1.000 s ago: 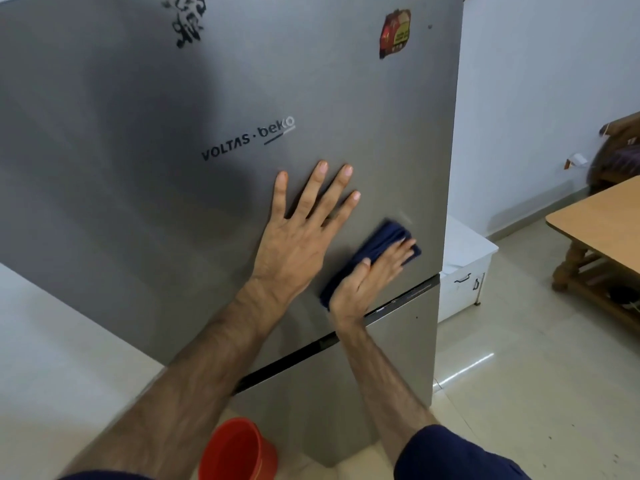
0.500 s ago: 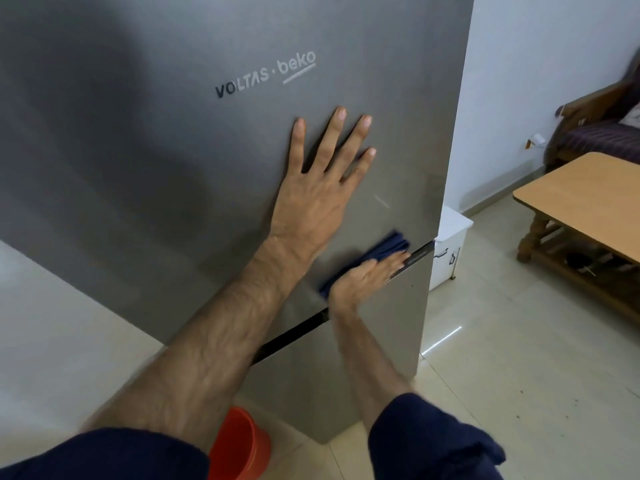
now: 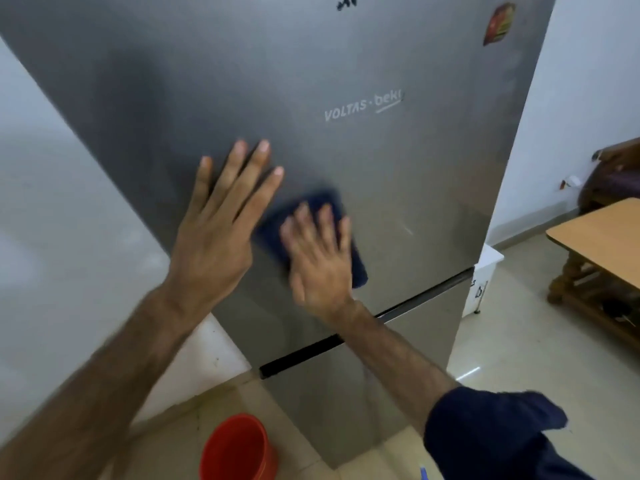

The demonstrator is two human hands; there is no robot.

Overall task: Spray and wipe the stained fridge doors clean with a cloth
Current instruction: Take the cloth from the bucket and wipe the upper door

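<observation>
The grey steel upper fridge door (image 3: 398,174) fills the view, with a brand name across its middle. My left hand (image 3: 221,230) lies flat on the door with fingers spread, at its lower left part. Beside it, my right hand (image 3: 317,258) presses a dark blue cloth (image 3: 356,265) flat against the door, fingers straight and blurred by motion. The cloth shows around and under the fingers, just above the dark gap (image 3: 301,355) between the upper door and the lower door (image 3: 349,403).
A red bucket (image 3: 239,448) stands on the tiled floor at the fridge's foot. A red sticker (image 3: 498,24) and a black mark (image 3: 348,0) sit high on the door. A white box (image 3: 485,282) and a wooden table (image 3: 602,237) are to the right.
My right hand has slid the cloth left and up from the door's right edge toward my left hand. The view has tilted up, bringing the sticker back into sight.
</observation>
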